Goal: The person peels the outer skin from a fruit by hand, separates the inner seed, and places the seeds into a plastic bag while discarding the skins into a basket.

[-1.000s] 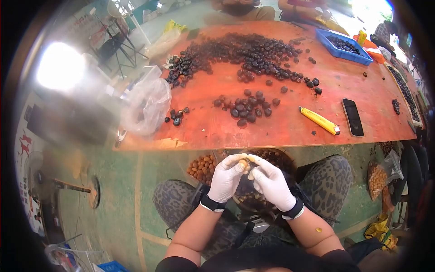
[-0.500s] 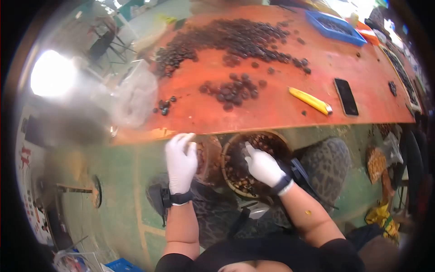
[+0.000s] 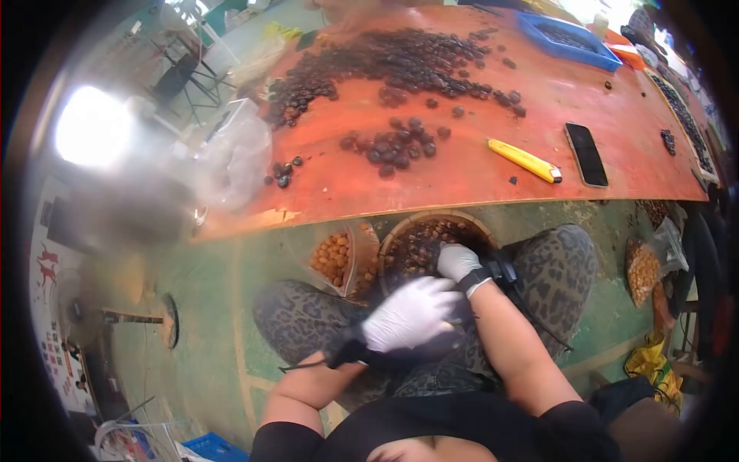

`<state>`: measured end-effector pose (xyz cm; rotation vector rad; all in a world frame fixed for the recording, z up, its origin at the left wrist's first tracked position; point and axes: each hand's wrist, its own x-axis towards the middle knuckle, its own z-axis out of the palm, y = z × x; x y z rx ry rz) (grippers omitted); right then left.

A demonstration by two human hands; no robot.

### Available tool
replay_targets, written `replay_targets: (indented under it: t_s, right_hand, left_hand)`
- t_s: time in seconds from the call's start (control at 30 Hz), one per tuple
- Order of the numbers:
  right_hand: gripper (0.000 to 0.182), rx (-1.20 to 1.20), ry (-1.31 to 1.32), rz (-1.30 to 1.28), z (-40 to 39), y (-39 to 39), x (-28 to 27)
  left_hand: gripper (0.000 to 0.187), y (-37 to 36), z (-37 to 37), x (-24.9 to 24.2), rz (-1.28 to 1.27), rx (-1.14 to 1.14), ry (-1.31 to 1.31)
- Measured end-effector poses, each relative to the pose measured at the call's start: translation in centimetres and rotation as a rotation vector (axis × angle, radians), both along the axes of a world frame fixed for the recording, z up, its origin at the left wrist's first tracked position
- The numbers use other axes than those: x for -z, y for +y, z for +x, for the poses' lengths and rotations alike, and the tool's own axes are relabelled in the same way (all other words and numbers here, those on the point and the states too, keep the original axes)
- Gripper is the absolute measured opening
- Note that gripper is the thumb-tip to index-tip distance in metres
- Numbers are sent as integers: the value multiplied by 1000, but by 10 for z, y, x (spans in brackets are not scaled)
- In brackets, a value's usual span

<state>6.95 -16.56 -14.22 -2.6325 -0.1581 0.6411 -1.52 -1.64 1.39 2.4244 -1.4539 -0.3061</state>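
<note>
My left hand (image 3: 412,316), in a white glove, is over my lap, close to the near side of a round basket (image 3: 391,235). Its fingers are blurred, and whether anything is between them cannot be made out. In the basket lie dark and brown pieces (image 3: 419,246). My right hand (image 3: 459,263), also gloved in white, reaches into the basket's right part with its fingers bent down; the fingertips are hidden. Left of the basket stands a clear bag of round orange-tan pieces (image 3: 331,260).
On the red table (image 3: 308,189) lie dark round pieces (image 3: 400,146), a yellow cutter (image 3: 523,159), a phone (image 3: 586,154), a blue tray (image 3: 570,42) and a plastic bag (image 3: 239,158). Another bag of tan pieces (image 3: 641,271) is on the right. A fan (image 3: 168,322) stands left.
My left hand has moved right and toward my body, away from the bag of orange-tan pieces, which now shows more fully. My right hand has shifted slightly right and up within the basket.
</note>
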Motion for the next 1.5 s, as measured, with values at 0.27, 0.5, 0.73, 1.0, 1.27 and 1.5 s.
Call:
replay_targets:
  t_s: [0.27, 0.5, 0.73, 1.0, 1.27, 1.5]
  right_hand:
    - [35, 68, -96, 65, -7, -9, -40]
    - [59, -196, -438, 564, -39, 36, -104]
    - [53, -493, -417, 345, -61, 105, -127]
    - [9, -589, -535, 385, -95, 115, -114]
    - [72, 39, -288, 126, -2, 144, -116]
    - [13, 363, 40, 946, 24, 178, -29]
  left_hand:
    - [25, 107, 61, -21, -95, -823, -336]
    - [56, 173, 87, -3, 531, -1406, -181]
    - [38, 188, 78, 33, 58, -1468, -146]
    - [55, 222, 39, 19, -51, -1433, 131]
    - [44, 224, 20, 43, -178, -1526, -67]
    - [58, 271, 31, 90, -636, -1462, 452]
